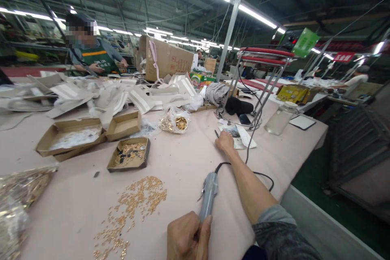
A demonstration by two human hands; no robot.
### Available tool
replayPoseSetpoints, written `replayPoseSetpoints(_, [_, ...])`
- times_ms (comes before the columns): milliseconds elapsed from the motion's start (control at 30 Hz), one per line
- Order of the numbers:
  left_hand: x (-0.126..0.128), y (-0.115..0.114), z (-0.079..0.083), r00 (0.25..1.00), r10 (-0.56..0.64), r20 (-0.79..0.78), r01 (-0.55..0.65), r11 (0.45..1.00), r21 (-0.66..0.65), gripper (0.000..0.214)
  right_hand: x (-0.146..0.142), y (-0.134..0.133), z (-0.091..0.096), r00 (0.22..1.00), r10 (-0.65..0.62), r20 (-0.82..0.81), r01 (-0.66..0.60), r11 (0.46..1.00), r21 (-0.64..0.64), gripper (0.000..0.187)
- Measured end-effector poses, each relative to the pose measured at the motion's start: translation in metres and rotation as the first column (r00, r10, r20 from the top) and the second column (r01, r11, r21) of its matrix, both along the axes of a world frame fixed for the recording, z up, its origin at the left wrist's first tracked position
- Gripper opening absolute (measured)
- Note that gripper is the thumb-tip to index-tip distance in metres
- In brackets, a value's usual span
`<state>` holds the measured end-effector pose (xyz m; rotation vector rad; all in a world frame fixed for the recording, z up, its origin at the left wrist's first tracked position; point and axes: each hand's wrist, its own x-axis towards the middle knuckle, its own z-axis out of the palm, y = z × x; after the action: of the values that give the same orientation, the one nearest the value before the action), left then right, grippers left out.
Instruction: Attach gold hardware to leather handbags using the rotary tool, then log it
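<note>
On our left, loose gold-coloured pieces (146, 195) trail across the tabletop (179, 162) toward its near edge. Next, our left hand (187, 235) is closed firmly round the near end of a grey corded tool (208, 197), whose body juts past the thumb, away from the near edge. Farther right, our right hand (225, 142) has its fingers curled on a thin dark stick (216, 133), beside some papers (243, 136) toward the tabletop's right edge.
</note>
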<state>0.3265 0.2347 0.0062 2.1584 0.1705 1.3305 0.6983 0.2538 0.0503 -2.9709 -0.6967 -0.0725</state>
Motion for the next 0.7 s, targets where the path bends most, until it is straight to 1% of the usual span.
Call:
replayPoseSetpoints(100, [0.002, -0.001, -0.001, 1.000, 0.009, -0.015, -0.009, 1.000, -0.023, 0.039, 0.005, -0.008, 0.005, 1.000, 0.006, 0.013, -0.007, 0.999, 0.032, 0.042])
replayPoseSetpoints(233, [0.002, -0.004, -0.004, 0.999, -0.010, -0.033, 0.009, 0.999, -0.036, 0.038, 0.009, -0.027, 0.017, 0.989, -0.073, 0.130, 0.063, 0.995, 0.075, 0.043])
replayPoseSetpoints(267, [0.003, -0.005, -0.005, 1.000, -0.008, -0.029, 0.007, 0.999, -0.042, 0.038, 0.011, -0.032, 0.019, 0.984, -0.089, 0.156, 0.079, 0.995, 0.068, 0.047])
replayPoseSetpoints(300, [0.004, -0.006, -0.005, 1.000, -0.001, -0.024, 0.000, 0.999, -0.055, 0.038, 0.012, -0.037, 0.021, 0.981, -0.103, 0.165, 0.096, 0.994, 0.050, 0.055])
replayPoseSetpoints(333, [0.005, -0.007, -0.006, 1.000, 0.007, -0.018, -0.008, 0.997, -0.071, 0.038, 0.014, -0.041, 0.022, 0.981, -0.114, 0.155, 0.111, 0.993, 0.025, 0.064])
replayPoseSetpoints(367, [0.005, -0.009, -0.007, 1.000, 0.015, -0.015, -0.016, 0.996, -0.088, 0.038, 0.015, -0.043, 0.023, 0.983, -0.124, 0.132, 0.125, 0.992, 0.000, 0.069])
replayPoseSetpoints(400, [0.006, -0.010, -0.008, 1.000, 0.020, -0.013, -0.021, 0.994, -0.107, 0.038, 0.016, -0.044, 0.023, 0.986, -0.130, 0.104, 0.133, 0.991, -0.022, 0.068])
replayPoseSetpoints(467, [0.007, -0.012, -0.009, 1.000, 0.016, -0.024, -0.019, 0.992, -0.128, 0.038, 0.018, -0.042, 0.022, 0.991, -0.116, 0.063, 0.120, 0.991, -0.063, 0.052])
replayPoseSetpoints(500, [0.007, -0.013, -0.009, 0.999, 0.015, -0.029, -0.019, 0.991, -0.134, 0.038, 0.019, -0.040, 0.021, 0.993, -0.099, 0.061, 0.104, 0.991, -0.085, 0.044])
replayPoseSetpoints(533, [0.007, -0.013, -0.008, 0.999, 0.014, -0.033, -0.019, 0.990, -0.137, 0.038, 0.019, -0.038, 0.021, 0.994, -0.078, 0.070, 0.085, 0.991, -0.107, 0.039])
replayPoseSetpoints(600, [0.006, -0.012, -0.006, 0.999, 0.020, -0.042, -0.025, 0.992, -0.123, 0.038, 0.019, -0.035, 0.020, 0.993, -0.047, 0.109, 0.061, 0.990, -0.127, 0.040])
replayPoseSetpoints(700, [0.006, -0.007, -0.004, 0.998, 0.004, -0.055, -0.008, 0.997, -0.073, 0.038, 0.019, -0.036, 0.026, 0.993, -0.058, 0.102, 0.065, 0.996, -0.064, 0.045])
